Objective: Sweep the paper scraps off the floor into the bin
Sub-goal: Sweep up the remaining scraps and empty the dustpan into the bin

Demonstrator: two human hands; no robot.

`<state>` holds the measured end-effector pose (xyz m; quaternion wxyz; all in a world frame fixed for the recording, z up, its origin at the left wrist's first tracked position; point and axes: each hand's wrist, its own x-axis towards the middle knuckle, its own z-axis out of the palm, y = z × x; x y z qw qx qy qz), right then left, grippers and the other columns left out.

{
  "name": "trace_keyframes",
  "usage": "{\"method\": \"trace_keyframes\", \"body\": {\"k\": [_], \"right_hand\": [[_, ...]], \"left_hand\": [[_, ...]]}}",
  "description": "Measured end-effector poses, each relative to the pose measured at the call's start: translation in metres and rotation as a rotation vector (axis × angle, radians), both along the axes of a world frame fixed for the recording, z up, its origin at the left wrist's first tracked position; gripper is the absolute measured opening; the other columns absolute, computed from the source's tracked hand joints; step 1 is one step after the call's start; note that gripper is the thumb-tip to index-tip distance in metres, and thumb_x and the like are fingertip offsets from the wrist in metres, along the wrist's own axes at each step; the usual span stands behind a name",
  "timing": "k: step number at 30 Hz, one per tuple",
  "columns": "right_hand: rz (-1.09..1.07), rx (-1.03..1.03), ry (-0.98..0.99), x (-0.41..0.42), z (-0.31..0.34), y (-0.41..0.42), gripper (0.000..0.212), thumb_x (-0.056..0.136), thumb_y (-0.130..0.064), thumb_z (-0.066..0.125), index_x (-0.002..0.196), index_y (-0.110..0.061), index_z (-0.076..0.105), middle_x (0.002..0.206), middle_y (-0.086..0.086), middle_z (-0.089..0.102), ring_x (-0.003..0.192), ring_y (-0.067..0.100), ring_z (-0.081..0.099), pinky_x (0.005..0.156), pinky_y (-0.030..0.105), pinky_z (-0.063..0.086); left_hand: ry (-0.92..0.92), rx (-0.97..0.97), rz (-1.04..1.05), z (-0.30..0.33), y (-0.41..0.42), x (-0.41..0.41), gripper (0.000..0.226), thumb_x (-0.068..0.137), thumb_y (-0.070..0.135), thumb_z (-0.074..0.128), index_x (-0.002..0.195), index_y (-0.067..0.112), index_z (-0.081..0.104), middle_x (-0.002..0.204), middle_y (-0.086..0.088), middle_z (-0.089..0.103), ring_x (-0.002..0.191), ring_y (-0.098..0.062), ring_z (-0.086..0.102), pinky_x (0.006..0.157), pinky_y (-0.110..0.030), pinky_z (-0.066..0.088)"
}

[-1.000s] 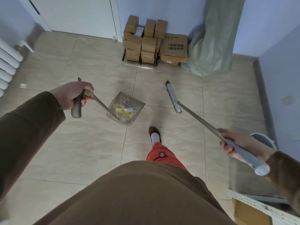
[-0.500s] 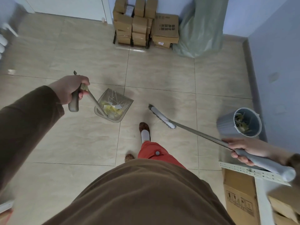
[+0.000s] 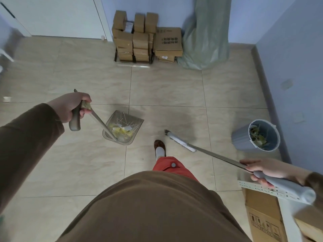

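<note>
We see a beige tiled floor (image 3: 174,88). On it, well beyond our fingertips, cardboard boxes (image 3: 139,39) stack against the far wall beside a green sack (image 3: 206,35). A grey bin (image 3: 257,137) holding scraps stands just beyond our right fingers (image 3: 244,162). One paper scrap (image 3: 7,99) lies far left.

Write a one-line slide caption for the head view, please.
Left hand holds dustpan of paper scraps; right hand holds broom near bin.
</note>
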<state>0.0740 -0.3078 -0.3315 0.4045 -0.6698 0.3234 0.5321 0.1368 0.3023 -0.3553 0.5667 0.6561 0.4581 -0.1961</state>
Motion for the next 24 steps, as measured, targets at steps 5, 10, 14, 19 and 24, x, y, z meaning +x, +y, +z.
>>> {"method": "trace_keyframes", "body": {"k": [5, 10, 14, 19, 24], "right_hand": [[-0.355, 0.163, -0.033, 0.009, 0.003, -0.001, 0.041, 0.099, -0.011, 0.046, 0.138, -0.019, 0.053, 0.062, 0.016, 0.051, 0.033, 0.019, 0.048, 0.026, 0.024, 0.042], [-0.302, 0.16, -0.1, 0.009, 0.002, 0.019, 0.04, 0.105, -0.012, 0.038, 0.141, -0.028, 0.047, 0.063, 0.014, 0.049, 0.033, 0.016, 0.047, 0.025, 0.023, 0.04], [-0.234, 0.183, -0.044, -0.007, 0.014, 0.011, 0.042, 0.104, -0.012, 0.04, 0.14, -0.03, 0.049, 0.062, 0.013, 0.048, 0.033, 0.017, 0.046, 0.026, 0.022, 0.04], [-0.09, 0.124, 0.017, -0.04, 0.017, -0.007, 0.057, 0.081, -0.015, 0.071, 0.135, -0.027, 0.055, 0.064, 0.017, 0.052, 0.035, 0.019, 0.048, 0.028, 0.024, 0.042], [0.133, -0.034, -0.019, -0.053, -0.009, -0.004, 0.033, 0.101, -0.007, 0.05, 0.128, -0.022, 0.061, 0.074, 0.02, 0.055, 0.049, 0.021, 0.046, 0.041, 0.024, 0.04]], "left_hand": [[0.011, -0.011, -0.062, 0.009, -0.009, -0.004, 0.007, 0.092, 0.011, 0.058, 0.095, 0.011, 0.052, 0.087, -0.014, 0.058, 0.031, -0.009, 0.055, 0.032, -0.013, 0.036], [0.037, 0.006, -0.191, 0.011, -0.011, -0.034, 0.018, 0.088, 0.011, 0.06, 0.106, 0.011, 0.059, 0.082, -0.013, 0.061, 0.044, -0.011, 0.044, 0.034, -0.017, 0.037], [0.0, 0.004, -0.193, 0.01, -0.015, -0.051, 0.014, 0.09, 0.011, 0.057, 0.104, 0.012, 0.059, 0.081, -0.013, 0.06, 0.045, -0.01, 0.042, 0.034, -0.015, 0.036], [-0.009, -0.019, -0.14, 0.003, -0.018, -0.066, 0.012, 0.093, 0.011, 0.055, 0.105, 0.011, 0.055, 0.085, -0.013, 0.057, 0.032, -0.005, 0.052, 0.033, -0.013, 0.034], [0.012, -0.024, -0.137, 0.002, -0.022, -0.07, 0.011, 0.093, 0.012, 0.056, 0.104, 0.01, 0.053, 0.085, -0.013, 0.055, 0.033, -0.006, 0.055, 0.033, -0.011, 0.032]]}}
